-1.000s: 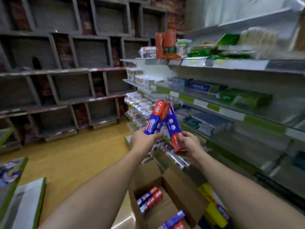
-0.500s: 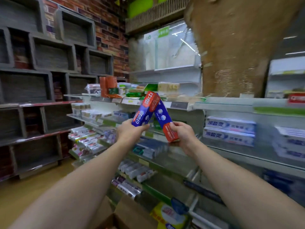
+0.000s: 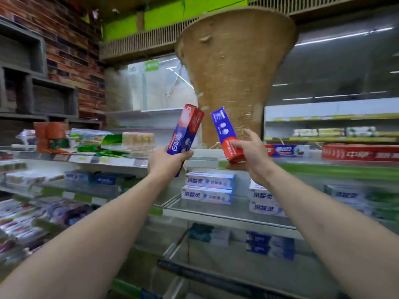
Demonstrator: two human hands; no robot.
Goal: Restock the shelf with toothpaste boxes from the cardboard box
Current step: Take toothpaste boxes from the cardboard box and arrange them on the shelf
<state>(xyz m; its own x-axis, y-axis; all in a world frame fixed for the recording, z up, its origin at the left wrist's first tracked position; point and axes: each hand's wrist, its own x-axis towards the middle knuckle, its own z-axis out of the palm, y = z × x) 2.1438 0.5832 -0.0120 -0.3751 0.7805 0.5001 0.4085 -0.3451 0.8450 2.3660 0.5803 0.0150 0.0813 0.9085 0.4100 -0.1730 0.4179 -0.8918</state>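
Head view, nearest first: two bare forearms reach up and forward from the bottom corners. The left hand (image 3: 166,160) has its fingers curled round the blue lower end of the left toothpaste box (image 3: 186,128), whose red top leans right. The right hand (image 3: 248,156) grips the red lower end of the right toothpaste box (image 3: 224,130), whose blue top leans left. The two tops are near each other but apart. Both boxes are in the air in front of the shelf unit (image 3: 216,214), at about the level of its top tier.

Just behind and below the hands, a glass tier holds a stack of two white-and-blue toothpaste boxes (image 3: 208,187), and to the right a second similar stack (image 3: 264,201), partly hidden by the right wrist. The tier below carries blue cartons (image 3: 269,244), too blurred to read. On the top tier to the right lie a blue-and-red toothpaste carton (image 3: 289,151) and a long red carton (image 3: 360,153). To the left, the top tier holds orange packets (image 3: 50,137) and green packets (image 3: 108,143).

Beyond rise a woven column (image 3: 235,72) and, far left, a brick wall (image 3: 71,50).
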